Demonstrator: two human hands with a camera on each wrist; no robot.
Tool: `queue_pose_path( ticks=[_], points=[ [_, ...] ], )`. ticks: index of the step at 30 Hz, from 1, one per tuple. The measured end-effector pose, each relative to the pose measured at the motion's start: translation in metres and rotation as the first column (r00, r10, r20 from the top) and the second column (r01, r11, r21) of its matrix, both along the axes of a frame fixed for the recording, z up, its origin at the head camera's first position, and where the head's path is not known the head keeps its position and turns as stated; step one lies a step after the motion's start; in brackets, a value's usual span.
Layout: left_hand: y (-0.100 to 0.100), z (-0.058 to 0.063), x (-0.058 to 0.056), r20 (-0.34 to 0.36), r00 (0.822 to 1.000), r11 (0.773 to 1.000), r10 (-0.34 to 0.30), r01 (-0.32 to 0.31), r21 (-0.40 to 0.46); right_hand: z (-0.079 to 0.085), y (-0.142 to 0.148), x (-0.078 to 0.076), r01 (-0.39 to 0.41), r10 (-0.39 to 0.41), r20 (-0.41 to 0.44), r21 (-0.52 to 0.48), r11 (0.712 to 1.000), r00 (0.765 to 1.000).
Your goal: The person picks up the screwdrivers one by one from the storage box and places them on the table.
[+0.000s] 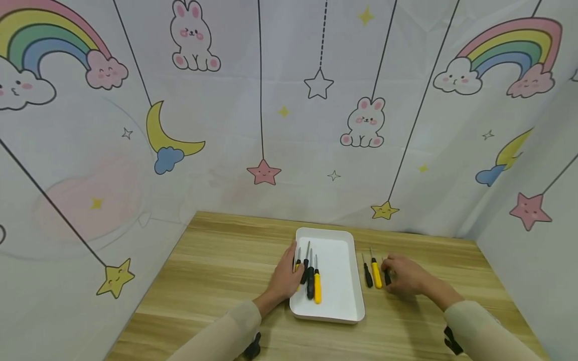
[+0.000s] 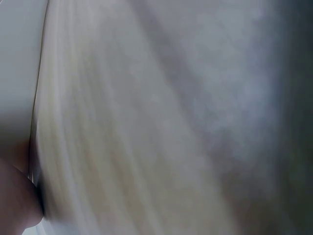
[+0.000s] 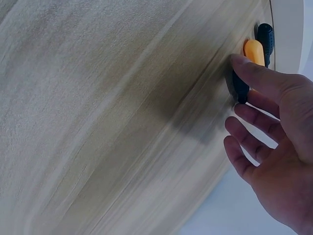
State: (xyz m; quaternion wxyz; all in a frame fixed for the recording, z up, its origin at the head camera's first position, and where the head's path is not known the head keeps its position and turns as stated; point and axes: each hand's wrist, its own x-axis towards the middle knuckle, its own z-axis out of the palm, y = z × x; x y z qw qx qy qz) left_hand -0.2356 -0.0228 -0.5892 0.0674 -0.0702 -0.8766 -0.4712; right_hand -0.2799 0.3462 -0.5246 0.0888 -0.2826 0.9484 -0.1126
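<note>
My left hand point(image 1: 286, 276) grips the left rim of a white tray point(image 1: 336, 306), its thumb over the inside. Several screwdrivers with black or yellow handles lie in the tray's left half, such as a yellow one point(image 1: 317, 288), partly covered by the thumb at the far left. Right of the tray, my right hand point(image 1: 405, 276) pinches a black-handled screwdriver point(image 3: 239, 89) between thumb and fingers, low over the table. Beside it lie a yellow screwdriver point(image 1: 376, 273) and another black screwdriver point(image 1: 368, 276). The left wrist view shows little but blurred wood and part of the hand point(image 2: 17, 200).
The wooden table point(image 1: 217, 271) meets a printed cloth backdrop point(image 1: 293, 140) along its back edge. More of the cloth hangs at the left and right sides. A dark wrist strap piece point(image 1: 453, 341) shows under the right sleeve.
</note>
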Motion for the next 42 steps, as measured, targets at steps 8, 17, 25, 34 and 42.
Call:
queue_pose_path(
  ticks=[8,17,25,34,42],
  points=[
    [-0.0007,-0.0035,-0.0004,0.017,1.0,1.0,-0.003,0.004,-0.006,0.003,-0.004,0.004,0.054,-0.055,0.057,0.007,0.999,0.997],
    [-0.0009,-0.0029,-0.0019,0.015,1.0,1.0,-0.005,0.005,0.007,0.0027,-0.002,0.0028,0.041,-0.042,0.053,0.01,0.999,0.998],
    [-0.0003,-0.0015,-0.0029,0.003,1.0,1.0,-0.005,0.005,0.004,0.0021,-0.0007,0.0031,0.053,-0.053,0.042,0.014,0.999,0.998],
    [-0.0014,-0.0024,0.0012,-0.003,1.0,1.0,-0.018,0.018,0.01,-0.0006,0.0002,0.0061,0.051,-0.052,0.034,0.034,0.998,0.998],
    [-0.002,-0.0025,0.0016,-0.005,1.0,1.0,-0.015,0.015,0.004,0.0029,-0.0029,0.0061,0.061,-0.062,0.03,0.035,0.998,0.998]
  ],
)
